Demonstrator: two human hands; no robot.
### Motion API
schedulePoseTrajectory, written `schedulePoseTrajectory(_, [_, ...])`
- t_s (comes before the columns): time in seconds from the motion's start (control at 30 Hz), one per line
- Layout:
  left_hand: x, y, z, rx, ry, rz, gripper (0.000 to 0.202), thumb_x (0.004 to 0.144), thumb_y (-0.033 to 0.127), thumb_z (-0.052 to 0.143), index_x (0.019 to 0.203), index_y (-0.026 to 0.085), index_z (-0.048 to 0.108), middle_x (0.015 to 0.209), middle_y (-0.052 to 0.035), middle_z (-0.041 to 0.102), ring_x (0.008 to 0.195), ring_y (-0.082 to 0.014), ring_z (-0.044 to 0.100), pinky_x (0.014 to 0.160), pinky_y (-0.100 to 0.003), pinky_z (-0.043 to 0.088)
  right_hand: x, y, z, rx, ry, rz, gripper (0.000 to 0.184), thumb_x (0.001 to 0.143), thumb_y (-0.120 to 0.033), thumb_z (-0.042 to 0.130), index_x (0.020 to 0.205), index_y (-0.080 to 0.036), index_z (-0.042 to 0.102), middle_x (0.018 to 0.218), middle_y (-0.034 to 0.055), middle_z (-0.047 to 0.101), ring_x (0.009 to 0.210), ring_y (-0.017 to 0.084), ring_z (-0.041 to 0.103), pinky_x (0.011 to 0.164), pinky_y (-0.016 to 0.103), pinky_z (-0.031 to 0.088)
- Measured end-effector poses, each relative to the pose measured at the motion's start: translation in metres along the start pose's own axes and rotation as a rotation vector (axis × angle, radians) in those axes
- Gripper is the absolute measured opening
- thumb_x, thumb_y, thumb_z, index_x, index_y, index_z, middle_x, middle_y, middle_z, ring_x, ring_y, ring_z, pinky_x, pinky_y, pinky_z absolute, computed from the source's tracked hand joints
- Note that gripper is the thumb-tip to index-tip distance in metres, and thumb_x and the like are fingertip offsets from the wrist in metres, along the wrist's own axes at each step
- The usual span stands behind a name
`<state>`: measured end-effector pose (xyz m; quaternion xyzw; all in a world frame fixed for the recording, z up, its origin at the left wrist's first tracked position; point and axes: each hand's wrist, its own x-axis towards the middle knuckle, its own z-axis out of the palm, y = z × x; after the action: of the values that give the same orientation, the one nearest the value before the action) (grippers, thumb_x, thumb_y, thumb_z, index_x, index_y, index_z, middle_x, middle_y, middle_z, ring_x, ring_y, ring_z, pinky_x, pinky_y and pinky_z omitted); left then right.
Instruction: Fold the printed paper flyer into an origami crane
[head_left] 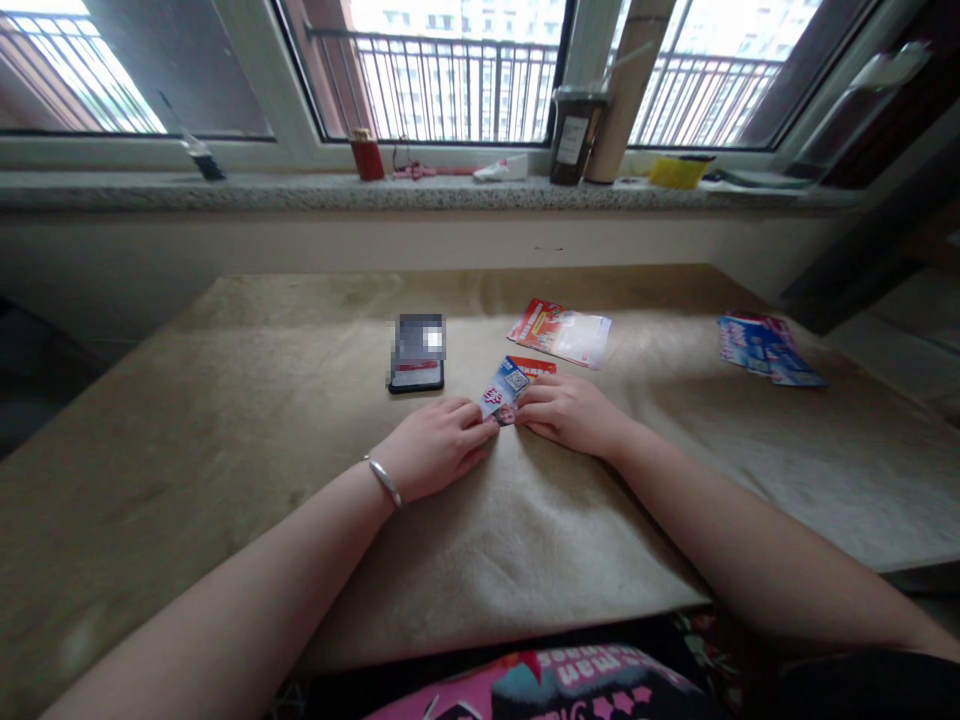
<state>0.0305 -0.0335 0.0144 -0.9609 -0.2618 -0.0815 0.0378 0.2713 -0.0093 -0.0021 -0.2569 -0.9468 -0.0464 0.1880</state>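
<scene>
A small folded leaflet [499, 392], blue with a square code on one part and red on another, lies on the table between my two hands. My left hand [436, 445], with a silver bangle at the wrist, is closed with its fingertips at the leaflet's lower left edge. The fingers of my right hand [574, 412] are bent together over the leaflet's right side and cover part of the red. Just beyond the leaflet lies a stack of red and white flyers [562, 333]. A dark phone-like device [417, 355], partly blurred out, rests to the left.
Several blue and pink leaflets [769, 350] lie fanned at the table's right. The beige table [225, 440] reaches a wall under a stone windowsill [292, 197]. On the sill stand a red container [367, 156], a dark jar [576, 135], a cardboard tube [619, 110] and a yellow item [679, 171].
</scene>
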Motion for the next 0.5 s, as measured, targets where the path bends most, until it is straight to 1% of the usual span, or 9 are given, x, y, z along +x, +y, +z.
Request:
schedulePoseTrajectory(0.1, [-0.001, 0.000, 0.006, -0.060, 0.017, 0.009, 0.029, 0.089, 0.024, 0.048, 0.117, 0.015, 0.054, 0.124, -0.0115, 0.056, 0.119, -0.0225, 0.049, 0.099, -0.038, 0.044, 0.001, 0.000, -0.001, 0.018, -0.001, 0.010, 0.021, 0.089, -0.021, 0.049, 0.090, -0.022, 0.070, 0.091, 0.0047, 0.069, 0.088, 0.018, 0.058, 0.077, 0.031, 0.044])
schedulePoseTrajectory(0.17, [-0.002, 0.000, 0.008, -0.097, 0.003, -0.003, 0.030, 0.090, 0.023, 0.047, 0.117, 0.013, 0.054, 0.133, -0.0118, 0.051, 0.124, -0.0218, 0.046, 0.102, -0.037, 0.042, 0.001, -0.001, -0.002, 0.011, -0.010, 0.017, 0.021, 0.089, -0.020, 0.049, 0.090, -0.022, 0.070, 0.091, 0.0049, 0.069, 0.087, 0.018, 0.058, 0.076, 0.030, 0.045])
schedulePoseTrajectory(0.3, [-0.002, -0.001, 0.010, -0.146, -0.048, -0.028, 0.035, 0.090, 0.025, 0.049, 0.122, 0.013, 0.052, 0.135, -0.0100, 0.051, 0.124, -0.0213, 0.047, 0.104, -0.036, 0.041, 0.002, -0.002, -0.001, 0.002, -0.028, 0.015, 0.021, 0.089, -0.021, 0.048, 0.090, -0.021, 0.069, 0.091, 0.0054, 0.068, 0.086, 0.018, 0.059, 0.075, 0.030, 0.045])
schedulePoseTrajectory(0.4, [-0.002, -0.003, 0.012, -0.150, -0.041, -0.018, 0.042, 0.090, 0.026, 0.050, 0.130, 0.016, 0.047, 0.136, -0.0092, 0.050, 0.125, -0.0213, 0.046, 0.104, -0.037, 0.041, 0.001, -0.001, -0.001, 0.003, -0.035, 0.021, 0.021, 0.089, -0.021, 0.049, 0.088, -0.021, 0.069, 0.091, 0.0055, 0.068, 0.085, 0.017, 0.060, 0.075, 0.030, 0.045])
schedulePoseTrajectory(0.5, [-0.003, -0.004, 0.013, -0.154, -0.036, -0.015, 0.044, 0.090, 0.026, 0.049, 0.133, 0.018, 0.045, 0.138, -0.0088, 0.048, 0.126, -0.0208, 0.046, 0.105, -0.038, 0.040, 0.000, -0.001, -0.002, -0.005, -0.043, 0.046, 0.019, 0.087, -0.019, 0.050, 0.085, -0.021, 0.069, 0.092, 0.0047, 0.069, 0.087, 0.017, 0.060, 0.075, 0.029, 0.044])
